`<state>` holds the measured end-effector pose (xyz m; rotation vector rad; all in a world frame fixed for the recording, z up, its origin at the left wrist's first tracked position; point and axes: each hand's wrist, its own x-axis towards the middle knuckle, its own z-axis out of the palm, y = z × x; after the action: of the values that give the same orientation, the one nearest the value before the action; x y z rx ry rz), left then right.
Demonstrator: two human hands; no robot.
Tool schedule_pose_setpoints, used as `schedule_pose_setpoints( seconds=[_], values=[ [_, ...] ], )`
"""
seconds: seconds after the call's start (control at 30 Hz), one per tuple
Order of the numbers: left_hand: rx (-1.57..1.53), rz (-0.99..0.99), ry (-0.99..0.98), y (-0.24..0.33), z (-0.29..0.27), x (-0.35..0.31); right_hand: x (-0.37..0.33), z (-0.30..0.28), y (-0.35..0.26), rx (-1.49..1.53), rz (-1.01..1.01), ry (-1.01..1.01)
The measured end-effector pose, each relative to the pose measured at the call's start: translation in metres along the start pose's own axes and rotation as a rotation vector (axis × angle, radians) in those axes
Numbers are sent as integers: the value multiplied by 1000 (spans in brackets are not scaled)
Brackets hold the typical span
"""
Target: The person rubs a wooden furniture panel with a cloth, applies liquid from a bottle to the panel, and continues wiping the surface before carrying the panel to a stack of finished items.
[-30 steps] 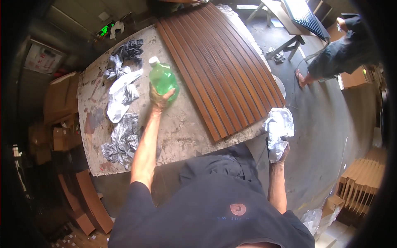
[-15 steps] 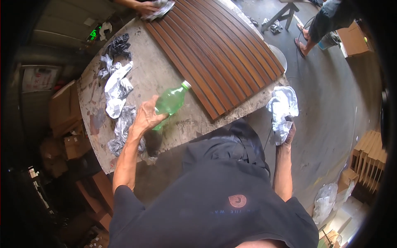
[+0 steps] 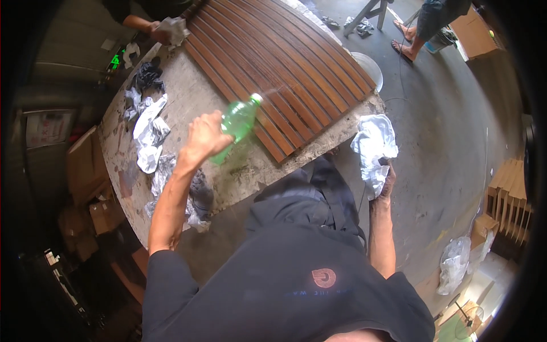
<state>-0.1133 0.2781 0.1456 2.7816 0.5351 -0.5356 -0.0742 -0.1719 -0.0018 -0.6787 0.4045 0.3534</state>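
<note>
Hands [image 3: 206, 137] [image 3: 388, 181] apart, left around tilted bottle [image 3: 239, 118]

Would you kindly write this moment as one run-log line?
left hand: grips green bottle, cap toward slatted panel | right hand: holds white cloth by table corner | co-worker's hand: holds rag near panel

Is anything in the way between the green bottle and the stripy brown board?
Nothing visible: the left hand holds the green bottle, white cap toward the brown slatted panel. The white cloth is off to the right.
</note>
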Motion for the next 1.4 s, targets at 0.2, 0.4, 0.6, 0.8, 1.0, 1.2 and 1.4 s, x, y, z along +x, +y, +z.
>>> schedule_pose_setpoints(
  seconds=[0.2,0.4,0.6,0.8,1.0,1.2,1.4],
  values=[
    [68,-175,114,-16,-26,63,-18,-29,0,-5,-40,71],
    [65,-85,136,13,-40,97,-19,-54,12,-6,-74,114],
    [92,77,-15,76,-42,114,-30,-33,11,-28,-72,188],
    [129,318,-164,120,-36,113,-37,-39,17,-22,-59,175],
    [218,479,-151,132,-30,107,-37,-44,27,-26,-54,163],
    [330,498,-326,58,-42,68,-34,-36,28,-107,-71,134],
    [262,-39,113,-15,-54,49,-34,-2,18,-12,40,127]
  ],
)
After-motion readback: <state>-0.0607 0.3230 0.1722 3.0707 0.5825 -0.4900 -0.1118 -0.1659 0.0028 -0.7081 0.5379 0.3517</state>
